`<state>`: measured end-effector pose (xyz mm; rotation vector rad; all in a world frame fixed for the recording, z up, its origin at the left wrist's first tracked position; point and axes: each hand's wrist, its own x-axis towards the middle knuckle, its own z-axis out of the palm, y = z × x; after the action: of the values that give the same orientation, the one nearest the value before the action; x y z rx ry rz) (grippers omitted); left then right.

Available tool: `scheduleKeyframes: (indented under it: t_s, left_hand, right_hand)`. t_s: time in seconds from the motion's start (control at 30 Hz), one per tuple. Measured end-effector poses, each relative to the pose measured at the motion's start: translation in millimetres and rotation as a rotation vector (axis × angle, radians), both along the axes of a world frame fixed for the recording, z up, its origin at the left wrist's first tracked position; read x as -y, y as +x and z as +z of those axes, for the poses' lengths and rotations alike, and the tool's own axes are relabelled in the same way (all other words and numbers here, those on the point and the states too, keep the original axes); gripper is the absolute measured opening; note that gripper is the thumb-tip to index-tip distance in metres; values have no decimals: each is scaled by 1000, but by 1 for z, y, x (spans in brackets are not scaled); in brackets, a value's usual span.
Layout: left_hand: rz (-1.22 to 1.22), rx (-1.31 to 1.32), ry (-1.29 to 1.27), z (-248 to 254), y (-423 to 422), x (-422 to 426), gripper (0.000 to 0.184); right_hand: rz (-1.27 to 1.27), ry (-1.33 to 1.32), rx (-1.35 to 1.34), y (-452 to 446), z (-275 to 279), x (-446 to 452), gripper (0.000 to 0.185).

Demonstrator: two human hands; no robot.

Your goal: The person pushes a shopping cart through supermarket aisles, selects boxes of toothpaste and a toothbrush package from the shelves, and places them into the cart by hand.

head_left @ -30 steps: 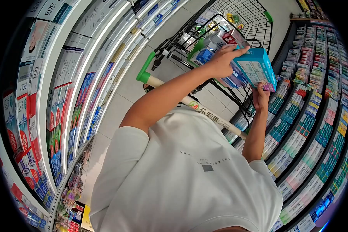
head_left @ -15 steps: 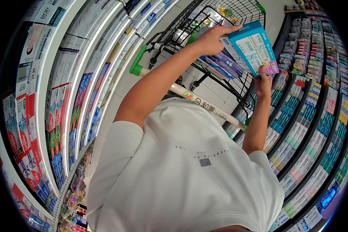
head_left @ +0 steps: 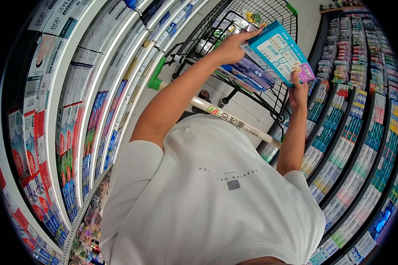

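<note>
A teal and white box (head_left: 275, 52) with a purple patch at its lower right corner is held up over the shopping cart (head_left: 287, 66). My left hand (head_left: 231, 47) grips its upper left end, index finger stretched along the edge; the other fingers are partly hidden. At the lower right corner my right hand (head_left: 299, 93) holds the box, thumb on its printed face. Purple and blue packages (head_left: 247, 76) lie in the cart below the box, partly covered by it.
Shelves of toothpaste boxes (head_left: 66, 128) curve along the left, and racks of packaged goods (head_left: 340, 145) line the right. The cart's pale handle (head_left: 234, 120) with green ends crosses in front of my body. A foot (head_left: 204, 94) shows beneath it.
The box has moved up and left with both hands on it and has tilted, so more of its printed face shows. The red package in the cart is now hidden.
</note>
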<state>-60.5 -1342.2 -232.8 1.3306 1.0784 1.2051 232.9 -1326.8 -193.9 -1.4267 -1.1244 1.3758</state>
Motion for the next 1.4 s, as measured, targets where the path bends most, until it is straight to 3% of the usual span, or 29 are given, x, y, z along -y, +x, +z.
scheduleKeyframes:
  t_s: [0.67,1.0,1.17,1.23,1.4]
  left_hand:
    - [-77,77,-270,-27,-18,1,77]
    - [-21,17,-276,-4,-20,9,69]
    - [1,-18,-263,9,-23,14,62]
    - [15,15,-123,8,-28,18,56]
    - [68,-12,-249,25,-46,40,47]
  right_hand:
    - [3,136,74,-6,-50,9,53]
    - [-41,166,347,-18,-10,22,31]
    - [-8,175,376,-13,7,27,34]
    - [55,133,410,-18,19,35,36]
    - [173,158,396,-30,6,61,37]
